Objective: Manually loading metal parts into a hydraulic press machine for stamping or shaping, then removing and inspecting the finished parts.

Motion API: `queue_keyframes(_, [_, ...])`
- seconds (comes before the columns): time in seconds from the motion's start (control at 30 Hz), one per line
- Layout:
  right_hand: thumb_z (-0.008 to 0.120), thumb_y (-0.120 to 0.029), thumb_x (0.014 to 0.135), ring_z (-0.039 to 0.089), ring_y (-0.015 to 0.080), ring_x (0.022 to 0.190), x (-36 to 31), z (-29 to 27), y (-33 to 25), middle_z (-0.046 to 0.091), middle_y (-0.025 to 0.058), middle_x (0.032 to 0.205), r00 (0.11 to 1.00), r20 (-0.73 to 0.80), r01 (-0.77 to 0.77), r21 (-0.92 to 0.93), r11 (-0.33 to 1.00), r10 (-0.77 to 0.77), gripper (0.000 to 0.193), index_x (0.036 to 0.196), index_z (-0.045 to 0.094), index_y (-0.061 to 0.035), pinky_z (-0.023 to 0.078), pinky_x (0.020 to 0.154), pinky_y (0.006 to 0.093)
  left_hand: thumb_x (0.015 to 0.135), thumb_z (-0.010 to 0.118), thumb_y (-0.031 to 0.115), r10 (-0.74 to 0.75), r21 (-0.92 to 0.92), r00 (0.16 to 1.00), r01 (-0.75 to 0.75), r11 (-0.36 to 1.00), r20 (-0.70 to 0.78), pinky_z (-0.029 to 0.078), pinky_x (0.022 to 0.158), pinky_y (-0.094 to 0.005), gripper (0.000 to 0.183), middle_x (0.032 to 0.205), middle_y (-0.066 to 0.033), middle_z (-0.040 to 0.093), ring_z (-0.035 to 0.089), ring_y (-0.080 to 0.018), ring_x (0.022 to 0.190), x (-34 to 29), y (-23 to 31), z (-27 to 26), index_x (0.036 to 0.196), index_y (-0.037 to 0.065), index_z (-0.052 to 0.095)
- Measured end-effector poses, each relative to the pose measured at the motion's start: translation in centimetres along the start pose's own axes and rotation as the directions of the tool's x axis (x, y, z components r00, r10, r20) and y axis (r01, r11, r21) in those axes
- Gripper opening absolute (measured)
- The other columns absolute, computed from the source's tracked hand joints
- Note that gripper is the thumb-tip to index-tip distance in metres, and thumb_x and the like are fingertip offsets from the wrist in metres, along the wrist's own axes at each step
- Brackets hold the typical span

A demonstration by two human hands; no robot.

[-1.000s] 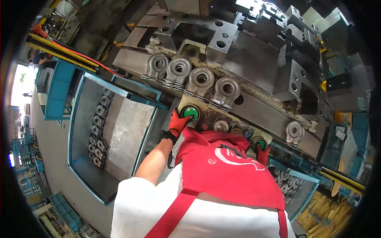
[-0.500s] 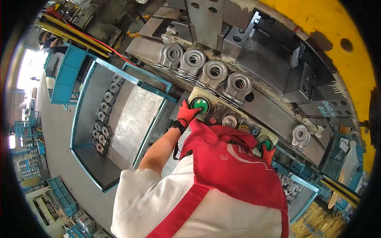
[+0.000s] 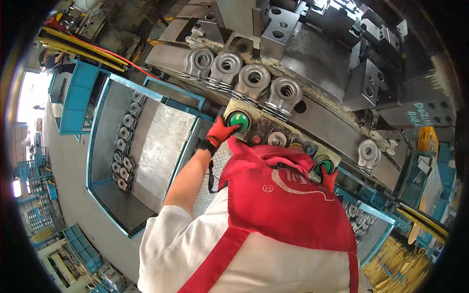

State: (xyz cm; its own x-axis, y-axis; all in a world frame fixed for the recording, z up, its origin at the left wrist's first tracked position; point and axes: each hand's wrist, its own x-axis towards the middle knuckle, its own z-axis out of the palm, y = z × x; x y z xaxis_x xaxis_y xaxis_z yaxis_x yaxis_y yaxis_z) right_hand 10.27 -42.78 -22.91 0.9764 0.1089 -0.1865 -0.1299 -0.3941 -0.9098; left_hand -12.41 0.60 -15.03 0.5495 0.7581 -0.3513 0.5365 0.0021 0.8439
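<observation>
My red-gloved left hand (image 3: 218, 133) is at the left end of a worn control panel (image 3: 293, 133), its thumb on a large green push button (image 3: 238, 120) and its fingers spread at the panel's edge. At the other end, my right hand (image 3: 330, 180), also gloved in red, has its thumb on a second green button (image 3: 324, 167); its other fingers are mostly hidden. Neither hand holds a loose part. Just behind the panel, several stacks of grey metal ring-ended parts (image 3: 254, 80) stand in a row. Another such stack (image 3: 368, 155) is farther right.
Steel die blocks (image 3: 278, 34) fill the machine bed beyond the stacks. At left, a blue-framed metal bin (image 3: 161, 139) contains rows of ring-ended parts (image 3: 124, 134). A second parts bin (image 3: 376, 239) stands at lower right. Yellow-black posts (image 3: 422, 222) flank the machine.
The large yellow machine part at upper right has gone from view, and more of the die blocks show. Both thumbs stay on the green buttons. The whole view has shifted slightly.
</observation>
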Motion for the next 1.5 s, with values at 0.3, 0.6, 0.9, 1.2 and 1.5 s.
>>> queue_keyframes(0.3, [0.076, -0.035, 0.066, 0.035, 0.03, 0.121, -1.5, 0.1, -4.0, 0.035, 0.0238, 0.132, 0.988, 0.083, -0.123, -0.078, 0.989, 0.13, 0.098, 0.134, 0.018, 0.007, 0.029, 0.1, 0.0356, 0.074, 0.066, 0.033, 0.479, 0.187, 0.85, -0.518, 0.835, 0.218, 0.046, 0.076, -0.0349, 0.054, 0.097, -0.0182, 0.061, 0.06, -0.0305, 0.091, -1.0, 25.6, -2.6, 0.117, 0.005, 0.05])
queue_keyframes(0.6, [0.073, -0.033, 0.068, 0.036, 0.0313, 0.122, -4.9, 0.9, -9.9, 0.035, 0.0259, 0.13, 0.986, -0.007, -0.164, 0.134, 0.977, 0.166, 0.093, 0.134, 0.019, 0.0042, 0.03, 0.099, 0.0369, 0.067, 0.059, 0.058, 0.744, 0.558, 0.663, -0.649, 0.518, 0.081, 0.038, 0.093, -0.0429, 0.096, 0.12, -0.0263, 0.047, 0.045, -0.0393, 0.112, 13.4, 46.6, 11.9, 0.134, 0.0, 0.023])
queue_keyframes(0.9, [0.067, -0.033, 0.075, 0.041, 0.033, 0.117, -6.6, 1.4, -8.3, 0.042, 0.0247, 0.125, 0.945, -0.192, -0.267, 0.011, 0.963, 0.265, 0.076, 0.131, 0.031, 0.0036, 0.033, 0.097, 0.0373, 0.063, 0.058, 0.058, 0.254, 0.668, 0.95, -0.309, 0.677, 0.181, 0.034, 0.098, -0.0371, 0.105, 0.133, -0.0198, 0.038, 0.041, -0.0308, 0.121, 23.0, 53.2, 20.0, 0.139, 0.002, 0.01])
queue_keyframes(1.2, [0.057, -0.022, 0.085, 0.044, 0.0328, 0.114, 1.8, -7.4, -14.2, 0.044, 0.0232, 0.125, 0.773, -0.343, 0.21, -0.654, 0.726, -0.533, 0.054, 0.128, 0.037, 0.0036, 0.032, 0.098, 0.0398, 0.059, 0.061, 0.044, 0.764, 0.222, 0.643, -0.754, 0.619, 0.053, 0.048, 0.074, -0.0391, 0.053, 0.082, -0.0207, 0.06, 0.059, -0.0344, 0.079, 15.5, 46.8, 13.0, 0.093, 0.004, 0.057])
queue_keyframes(1.5, [0.066, -0.044, 0.067, 0.05, 0.0378, 0.105, 7.7, -8.1, -17.7, 0.05, 0.0233, 0.118, 0.959, 0.007, 0.165, -0.828, 0.536, -0.284, 0.081, 0.128, 0.036, -0.0006, 0.041, 0.087, 0.0444, 0.057, 0.074, 0.035, 0.809, -0.005, 0.584, -0.811, 0.585, 0.065, 0.043, 0.085, -0.0382, 0.097, 0.111, -0.0205, 0.053, 0.054, -0.0345, 0.101, -1.3, 30.9, 2.9, 0.135, 0.005, 0.024])
